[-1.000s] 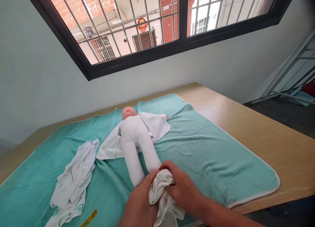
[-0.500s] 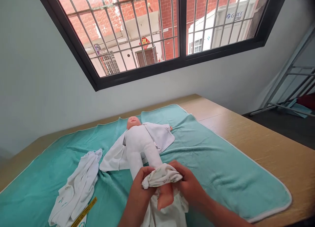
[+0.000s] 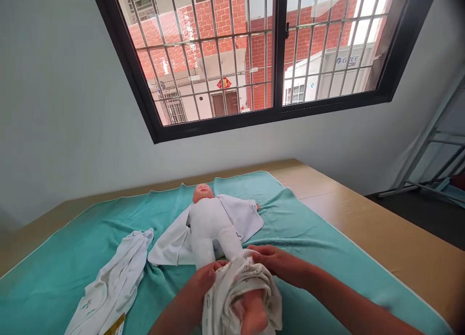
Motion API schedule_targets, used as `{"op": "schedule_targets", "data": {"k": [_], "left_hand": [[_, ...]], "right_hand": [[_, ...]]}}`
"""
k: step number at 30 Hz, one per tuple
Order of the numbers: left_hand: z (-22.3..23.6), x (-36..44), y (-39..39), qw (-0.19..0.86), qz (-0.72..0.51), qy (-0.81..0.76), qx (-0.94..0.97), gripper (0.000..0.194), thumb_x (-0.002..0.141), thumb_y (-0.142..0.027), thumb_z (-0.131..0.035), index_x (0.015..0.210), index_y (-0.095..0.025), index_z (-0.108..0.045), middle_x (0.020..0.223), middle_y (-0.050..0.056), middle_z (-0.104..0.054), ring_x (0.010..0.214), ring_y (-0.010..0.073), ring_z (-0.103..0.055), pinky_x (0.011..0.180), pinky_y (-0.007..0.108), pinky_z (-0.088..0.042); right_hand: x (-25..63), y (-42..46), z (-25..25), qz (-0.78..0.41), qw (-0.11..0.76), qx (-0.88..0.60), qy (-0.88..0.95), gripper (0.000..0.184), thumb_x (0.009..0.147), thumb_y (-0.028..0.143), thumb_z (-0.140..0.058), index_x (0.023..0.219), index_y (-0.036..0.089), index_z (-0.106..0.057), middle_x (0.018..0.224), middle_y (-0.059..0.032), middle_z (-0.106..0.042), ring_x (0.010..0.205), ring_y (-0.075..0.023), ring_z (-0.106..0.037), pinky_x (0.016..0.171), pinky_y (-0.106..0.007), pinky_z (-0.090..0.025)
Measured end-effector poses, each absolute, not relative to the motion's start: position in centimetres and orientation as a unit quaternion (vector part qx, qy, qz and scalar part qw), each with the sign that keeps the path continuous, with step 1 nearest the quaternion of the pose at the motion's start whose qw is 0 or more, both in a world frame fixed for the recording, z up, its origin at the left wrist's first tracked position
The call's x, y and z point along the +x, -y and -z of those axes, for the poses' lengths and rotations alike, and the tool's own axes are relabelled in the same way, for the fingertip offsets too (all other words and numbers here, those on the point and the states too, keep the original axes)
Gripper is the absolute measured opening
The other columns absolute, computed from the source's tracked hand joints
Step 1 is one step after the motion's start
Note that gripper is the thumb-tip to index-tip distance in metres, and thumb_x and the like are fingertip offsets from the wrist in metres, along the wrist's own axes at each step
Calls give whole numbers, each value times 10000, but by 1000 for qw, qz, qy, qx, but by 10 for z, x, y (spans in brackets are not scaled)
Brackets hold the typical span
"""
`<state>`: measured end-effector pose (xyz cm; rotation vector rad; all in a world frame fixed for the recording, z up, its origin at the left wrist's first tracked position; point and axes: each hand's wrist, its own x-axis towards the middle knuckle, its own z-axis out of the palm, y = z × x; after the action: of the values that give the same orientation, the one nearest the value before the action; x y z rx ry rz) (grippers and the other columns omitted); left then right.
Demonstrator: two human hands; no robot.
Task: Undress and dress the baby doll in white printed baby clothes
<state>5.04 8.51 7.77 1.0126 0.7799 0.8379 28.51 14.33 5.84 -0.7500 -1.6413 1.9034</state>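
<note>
Doll on its back on a green blanket, the blanket spread over a wooden worktop; head close to the worktop's far edge, legs running toward the near edge. White open jacket under the doll, one side fanned out to the left, the other to the right; small hand showing past the right sleeve end. Printed garment, off-white with small marks, bunched in folds around the doll's lower leg, nearer the worktop's near edge than its far one; bare foot poking out through the opening. Left hand: fingers closed on the cloth at the garment's upper left, thumb on top, beside the doll's other leg. Right hand: fingertips pinching the upper right rim of the same cloth, forearm reaching in from the lower right. Second white garment crumpled lengthwise on the blanket, toward the worktop's left side, apart from the doll; yellow strip with dark print against its lower end, partly cut off by the view. Beyond the far edge, a pale wall and a black-framed window with metal bars. Past the worktop's right edge, a grey metal frame above dark floor.
</note>
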Motion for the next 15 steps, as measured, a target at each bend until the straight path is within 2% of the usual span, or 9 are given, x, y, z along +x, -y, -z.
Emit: {"op": "schedule_targets", "data": {"k": [3,6,9,10,12,13,15], "left_hand": [[-66,48,-82,720,-385,-374,440,526,642,-658,-699,796,-165,-598,844,74,-637,825,217,-589,783,326,-445],[-53,51,-90,667,-371,-428,485,519,596,-592,-767,741,-181,-486,707,-9,-546,705,148,-528,662,242,-392],[-55,60,-109,500,-384,-520,576,379,788,-540,-608,757,-198,-445,713,-31,-508,710,137,-484,668,233,-371],[-58,63,-117,426,-383,-551,607,297,858,-476,-527,771,-202,-450,748,-19,-524,743,149,-489,696,244,-374],[-66,69,-129,305,-356,-600,649,165,911,-317,-420,796,-206,-461,817,13,-557,802,172,-503,743,269,-372],[-69,71,-133,273,-337,-618,656,130,907,-256,-397,806,-206,-462,842,29,-570,817,181,-510,750,277,-368],[-72,75,-134,273,-306,-639,651,97,896,-200,-384,828,-209,-452,860,45,-587,814,187,-528,737,281,-360]], "right_hand": [[286,-151,-54,-639,267,-289,661,416,796,537,-645,753,124,-608,762,19,-459,687,-101,-391,672,-227,-362],[283,-162,-46,-587,280,-325,687,412,813,530,-620,697,142,-549,681,38,-422,641,-97,-356,626,-221,-345],[270,-179,-36,-562,308,-335,691,436,817,568,-592,715,146,-552,694,31,-482,674,-114,-407,669,-239,-378],[265,-186,-33,-561,321,-338,684,451,802,588,-599,726,145,-561,705,26,-507,692,-122,-432,690,-248,-391],[256,-195,-26,-588,345,-342,647,490,763,632,-618,770,144,-585,726,16,-556,716,-140,-485,724,-270,-416],[254,-198,-23,-619,349,-340,616,517,747,655,-620,801,141,-598,740,5,-581,725,-150,-515,743,-286,-431],[253,-199,-18,-689,340,-337,543,558,748,684,-597,846,136,-617,760,-25,-621,730,-170,-567,781,-323,-456]]}}
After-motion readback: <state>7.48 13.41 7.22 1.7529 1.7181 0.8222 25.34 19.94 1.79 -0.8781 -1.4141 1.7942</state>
